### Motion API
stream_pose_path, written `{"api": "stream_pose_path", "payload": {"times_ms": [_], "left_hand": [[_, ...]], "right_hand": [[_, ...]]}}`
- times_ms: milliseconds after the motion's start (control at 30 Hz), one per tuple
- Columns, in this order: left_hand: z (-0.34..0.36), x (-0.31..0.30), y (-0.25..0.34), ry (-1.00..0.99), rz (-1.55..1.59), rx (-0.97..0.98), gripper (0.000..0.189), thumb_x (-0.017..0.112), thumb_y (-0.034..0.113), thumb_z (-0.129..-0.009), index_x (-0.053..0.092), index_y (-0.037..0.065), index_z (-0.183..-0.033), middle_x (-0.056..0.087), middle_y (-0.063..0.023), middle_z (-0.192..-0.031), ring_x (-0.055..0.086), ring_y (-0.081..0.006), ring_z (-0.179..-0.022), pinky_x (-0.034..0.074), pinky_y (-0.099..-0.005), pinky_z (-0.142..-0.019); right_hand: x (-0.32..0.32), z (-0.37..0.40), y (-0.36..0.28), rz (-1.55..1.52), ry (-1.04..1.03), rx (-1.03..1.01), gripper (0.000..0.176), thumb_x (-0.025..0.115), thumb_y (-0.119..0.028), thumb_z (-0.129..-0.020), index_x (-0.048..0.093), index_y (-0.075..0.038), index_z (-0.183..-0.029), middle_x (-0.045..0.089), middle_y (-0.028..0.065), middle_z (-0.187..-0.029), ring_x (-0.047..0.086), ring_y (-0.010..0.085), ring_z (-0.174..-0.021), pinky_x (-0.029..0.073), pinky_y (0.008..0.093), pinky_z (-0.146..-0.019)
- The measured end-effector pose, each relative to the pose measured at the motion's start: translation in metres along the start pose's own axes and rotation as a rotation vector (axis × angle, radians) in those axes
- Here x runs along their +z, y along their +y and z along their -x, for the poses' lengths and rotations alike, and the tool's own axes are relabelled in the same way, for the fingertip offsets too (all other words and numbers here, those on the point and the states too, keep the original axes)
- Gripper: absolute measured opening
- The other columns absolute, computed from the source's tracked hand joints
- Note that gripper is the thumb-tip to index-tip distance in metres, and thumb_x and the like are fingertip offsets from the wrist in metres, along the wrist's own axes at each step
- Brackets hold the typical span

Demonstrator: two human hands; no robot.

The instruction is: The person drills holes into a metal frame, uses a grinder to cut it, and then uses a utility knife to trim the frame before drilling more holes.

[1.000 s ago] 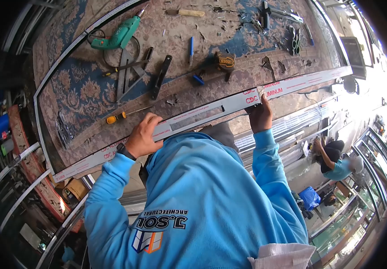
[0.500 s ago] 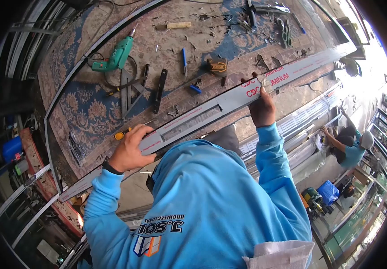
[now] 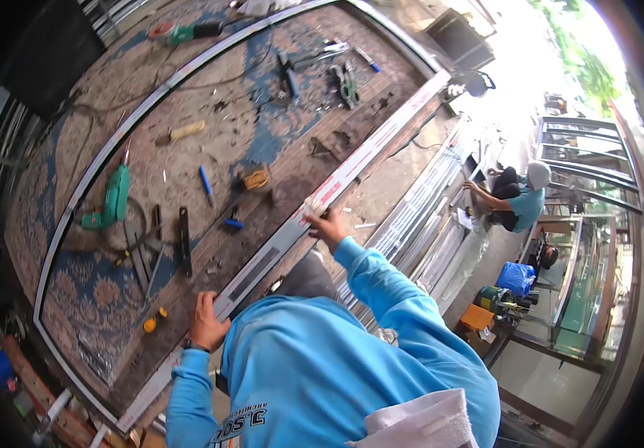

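Observation:
A long aluminum frame rail (image 3: 373, 146) with protective film and red lettering runs diagonally in front of me, part of a large curved frame (image 3: 55, 250). A rectangular slot (image 3: 253, 273) is cut into it. My left hand (image 3: 208, 322) grips the rail just below the slot, with fingers over the far edge and thumb on the near side. Beyond the slot, my right hand (image 3: 328, 227) holds the rail between thumb and fingers. Something whitish shows at its fingertips; I cannot make out what. Both palms are hidden.
On the carpet-covered table lie a green drill (image 3: 117, 196), a tape measure (image 3: 254, 178), a blue pen (image 3: 206, 185), a black bar (image 3: 185, 240), scissors (image 3: 347, 86) and a wooden-handled tool (image 3: 181, 133). Long profiles (image 3: 419, 216) lie at right, near a crouching co-worker (image 3: 520, 196).
The view has turned and shifted, bringing more of the far frame and the right side into sight. Both hands remain on the rail, and my right hand is nearer the slot.

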State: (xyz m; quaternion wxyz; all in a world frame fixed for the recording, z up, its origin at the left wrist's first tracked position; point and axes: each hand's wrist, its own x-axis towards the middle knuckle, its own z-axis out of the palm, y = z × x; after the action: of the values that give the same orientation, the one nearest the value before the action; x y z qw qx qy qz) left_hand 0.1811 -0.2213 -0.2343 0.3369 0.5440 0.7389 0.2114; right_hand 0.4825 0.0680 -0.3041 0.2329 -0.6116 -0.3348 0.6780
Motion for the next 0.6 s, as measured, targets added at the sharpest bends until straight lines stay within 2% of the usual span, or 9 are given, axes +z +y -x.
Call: {"api": "stream_pose_path", "payload": {"times_ms": [67,100,167,300,333,400,500,567,600], "left_hand": [[0.000,0.010,-0.008,0.002,-0.016,-0.015,0.059,0.076,0.010,-0.068,0.053,0.002,-0.122,0.055,-0.0241,-0.116,0.057,-0.0472,-0.111,0.049,-0.0501,-0.097],[0.000,0.011,-0.006,0.008,-0.031,-0.019,0.058,0.075,0.010,-0.068,0.053,0.001,-0.121,0.054,-0.0243,-0.115,0.057,-0.0474,-0.109,0.050,-0.0502,-0.096],[-0.001,0.016,-0.007,0.014,-0.040,-0.057,0.058,0.074,0.009,-0.067,0.053,0.001,-0.121,0.054,-0.0240,-0.114,0.056,-0.0475,-0.110,0.049,-0.0517,-0.097],[-0.001,0.036,-0.019,0.094,-0.115,-0.021,0.057,0.074,0.009,-0.068,0.055,0.003,-0.122,0.055,-0.0227,-0.118,0.054,-0.0473,-0.114,0.047,-0.0540,-0.099],[-0.002,0.038,-0.015,0.125,-0.168,-0.039,0.057,0.074,0.009,-0.068,0.055,0.004,-0.122,0.055,-0.0222,-0.120,0.054,-0.0470,-0.115,0.046,-0.0544,-0.100],[0.001,0.043,-0.020,0.121,-0.161,-0.070,0.064,0.081,0.012,-0.071,0.055,0.007,-0.129,0.054,-0.0215,-0.129,0.052,-0.0458,-0.122,0.046,-0.0525,-0.104],[-0.001,0.034,-0.017,0.046,-0.150,-0.133,0.072,0.090,0.026,-0.070,0.055,0.008,-0.131,0.053,-0.0184,-0.133,0.050,-0.0431,-0.127,0.044,-0.0525,-0.106],[-0.006,0.030,-0.013,0.051,-0.088,-0.170,0.065,0.088,0.029,-0.076,0.056,0.008,-0.128,0.054,-0.0180,-0.129,0.051,-0.0420,-0.125,0.045,-0.0527,-0.105],[-0.010,0.028,-0.011,0.088,-0.063,-0.179,0.065,0.088,0.028,-0.076,0.057,0.006,-0.128,0.054,-0.0188,-0.128,0.053,-0.0423,-0.124,0.046,-0.0519,-0.105]], "right_hand": [[-0.004,-0.005,0.004,0.045,0.020,0.053,0.068,0.087,-0.031,-0.088,0.046,0.001,-0.132,0.068,0.0153,-0.122,0.070,0.0271,-0.107,0.062,0.0483,-0.083],[-0.007,-0.009,0.006,0.122,0.006,0.064,0.073,0.087,-0.032,-0.088,0.049,0.002,-0.141,0.064,0.0149,-0.127,0.066,0.0268,-0.115,0.059,0.0416,-0.087],[-0.001,0.004,0.008,0.361,0.251,-0.301,0.083,0.089,-0.037,-0.084,0.047,0.006,-0.141,0.063,0.0202,-0.128,0.063,0.0306,-0.119,0.056,0.0416,-0.095],[-0.041,-0.044,0.032,0.888,0.443,-0.551,0.091,0.092,-0.037,-0.077,0.046,0.005,-0.144,0.060,0.0262,-0.127,0.062,0.0337,-0.115,0.053,0.0416,-0.097],[-0.056,-0.043,0.026,0.772,0.324,-0.499,0.093,0.093,-0.036,-0.076,0.045,0.002,-0.146,0.058,0.0243,-0.129,0.061,0.0345,-0.113,0.053,0.0432,-0.093],[-0.074,-0.055,0.022,0.931,0.325,-0.787,0.086,0.089,-0.029,-0.082,0.042,-0.001,-0.149,0.054,0.0226,-0.132,0.059,0.0322,-0.110,0.054,0.0441,-0.086],[-0.068,-0.036,-0.015,0.907,0.098,-0.847,0.077,0.085,-0.022,-0.088,0.042,-0.006,-0.150,0.052,0.0176,-0.141,0.061,0.0345,-0.118,0.054,0.0442,-0.089],[-0.042,-0.005,-0.048,0.875,-0.037,-0.671,0.072,0.083,-0.014,-0.087,0.044,-0.003,-0.147,0.051,0.0203,-0.140,0.060,0.0374,-0.120,0.052,0.0464,-0.102],[-0.037,-0.005,-0.050,0.887,-0.104,-0.733,0.071,0.083,-0.013,-0.088,0.045,-0.003,-0.147,0.052,0.0200,-0.139,0.060,0.0374,-0.120,0.052,0.0463,-0.102]]}}
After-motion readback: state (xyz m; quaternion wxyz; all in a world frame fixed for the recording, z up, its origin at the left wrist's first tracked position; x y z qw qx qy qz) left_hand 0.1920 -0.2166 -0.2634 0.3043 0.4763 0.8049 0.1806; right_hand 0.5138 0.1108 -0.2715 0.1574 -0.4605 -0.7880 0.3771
